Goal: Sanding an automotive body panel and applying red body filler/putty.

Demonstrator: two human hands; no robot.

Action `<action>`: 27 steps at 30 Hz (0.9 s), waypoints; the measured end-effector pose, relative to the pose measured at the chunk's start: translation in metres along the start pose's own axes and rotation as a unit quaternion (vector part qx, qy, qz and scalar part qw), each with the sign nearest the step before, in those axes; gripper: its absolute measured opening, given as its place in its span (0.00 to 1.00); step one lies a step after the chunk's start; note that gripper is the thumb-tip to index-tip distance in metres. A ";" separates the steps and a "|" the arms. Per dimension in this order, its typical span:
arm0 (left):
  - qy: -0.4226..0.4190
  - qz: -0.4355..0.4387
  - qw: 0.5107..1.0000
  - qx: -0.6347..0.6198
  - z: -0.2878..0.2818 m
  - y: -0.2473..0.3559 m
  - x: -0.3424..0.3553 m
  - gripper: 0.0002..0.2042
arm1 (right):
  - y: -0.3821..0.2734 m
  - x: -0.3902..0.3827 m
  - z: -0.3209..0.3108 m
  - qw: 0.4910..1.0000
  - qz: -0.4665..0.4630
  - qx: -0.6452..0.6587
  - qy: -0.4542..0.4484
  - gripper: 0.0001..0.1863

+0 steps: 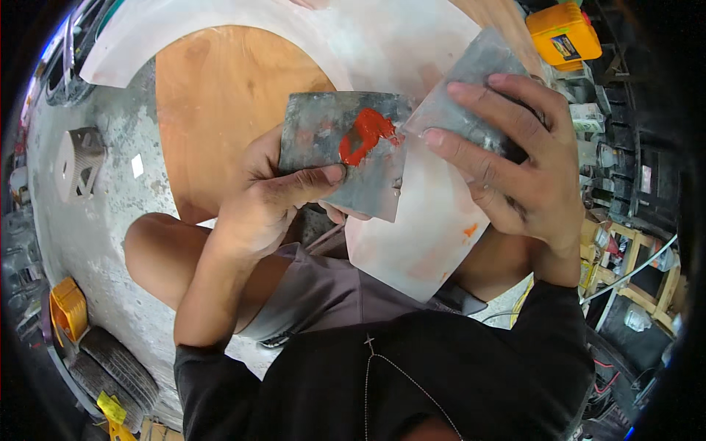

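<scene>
My left hand [265,195] grips a flat, stained grey putty plate [312,125], thumb on top and fingers underneath. A wet patch of red putty [379,126] lies on its upper face. In my right hand [518,151] is a grey flexible putty spreader [462,82], fingers spread over its face; the thumb is hidden behind it. The spreader's lower left corner is at the plate's right edge, close to the putty; whether they touch I cannot tell. Below both hands is a white curved panel [408,253] with small orange smears near its lower edge.
A round brown wooden board [213,110] shows beneath the panel. A grey plastic stool [79,163] stands on the concrete floor [121,228] at left. Yellow containers [562,35] stand far right and left, tires [118,364] lie lower left, and a wooden crate [647,279] is at right.
</scene>
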State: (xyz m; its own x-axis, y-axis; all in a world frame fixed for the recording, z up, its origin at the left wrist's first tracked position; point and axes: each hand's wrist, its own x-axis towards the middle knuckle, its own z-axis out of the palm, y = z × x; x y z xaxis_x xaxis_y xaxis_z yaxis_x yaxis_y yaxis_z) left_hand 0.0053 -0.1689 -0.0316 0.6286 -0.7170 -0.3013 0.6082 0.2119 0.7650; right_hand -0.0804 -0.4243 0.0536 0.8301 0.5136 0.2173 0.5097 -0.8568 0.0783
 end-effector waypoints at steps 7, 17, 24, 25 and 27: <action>-0.019 -0.011 0.999 0.042 0.005 -0.003 -0.002 0.15 | -0.010 0.004 0.010 0.999 -0.028 0.021 0.005 0.25; -0.007 0.000 0.999 0.033 0.005 -0.002 -0.003 0.15 | -0.006 0.000 0.015 0.999 -0.019 0.028 0.006 0.27; -0.019 0.028 0.997 -0.069 0.001 -0.003 -0.002 0.15 | 0.007 0.000 0.018 0.988 -0.024 0.135 0.064 0.17; -0.028 0.037 0.994 -0.102 0.001 -0.004 -0.002 0.15 | 0.007 0.000 0.021 0.985 -0.015 0.155 0.070 0.16; -0.012 0.039 0.993 -0.113 0.001 -0.007 -0.001 0.16 | 0.003 -0.002 0.028 0.981 -0.014 0.171 0.090 0.15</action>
State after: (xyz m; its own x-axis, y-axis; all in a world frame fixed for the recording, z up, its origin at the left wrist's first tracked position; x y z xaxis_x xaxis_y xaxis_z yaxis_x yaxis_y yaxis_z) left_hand 0.0000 -0.1698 -0.0356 0.6678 -0.7078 -0.2303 0.6532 0.4089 0.6373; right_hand -0.0742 -0.4265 0.0265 0.7772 0.4933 0.3907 0.6030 -0.7612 -0.2385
